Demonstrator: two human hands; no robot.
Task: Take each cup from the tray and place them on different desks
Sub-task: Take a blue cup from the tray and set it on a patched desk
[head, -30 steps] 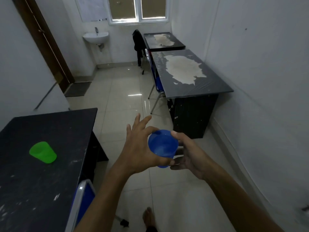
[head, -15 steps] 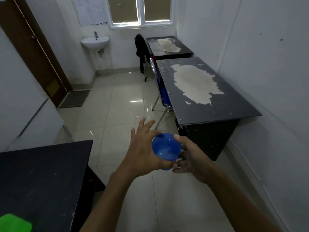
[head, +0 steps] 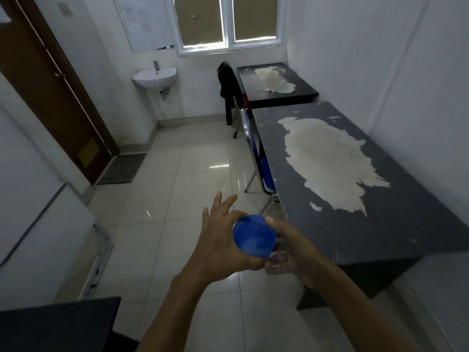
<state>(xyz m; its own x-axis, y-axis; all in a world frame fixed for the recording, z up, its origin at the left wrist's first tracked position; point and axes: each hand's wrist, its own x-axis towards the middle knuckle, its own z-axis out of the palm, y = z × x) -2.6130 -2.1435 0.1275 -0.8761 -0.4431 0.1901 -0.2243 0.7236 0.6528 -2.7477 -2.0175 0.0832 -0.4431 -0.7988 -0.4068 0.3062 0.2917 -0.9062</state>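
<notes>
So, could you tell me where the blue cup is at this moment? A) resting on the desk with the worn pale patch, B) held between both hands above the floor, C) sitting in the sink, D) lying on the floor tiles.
B: the blue cup is gripped between the left hand and right hand, over the floor tiles, short of the desk.

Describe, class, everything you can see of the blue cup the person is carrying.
The blue cup looks like smooth, glossy plastic, round-rimmed and empty, its mouth tilted toward the camera. It is held in the air above the tiled floor, near the closest dark desk's corner. The left hand cups its left side; the right hand grips its right side and base.
</notes>
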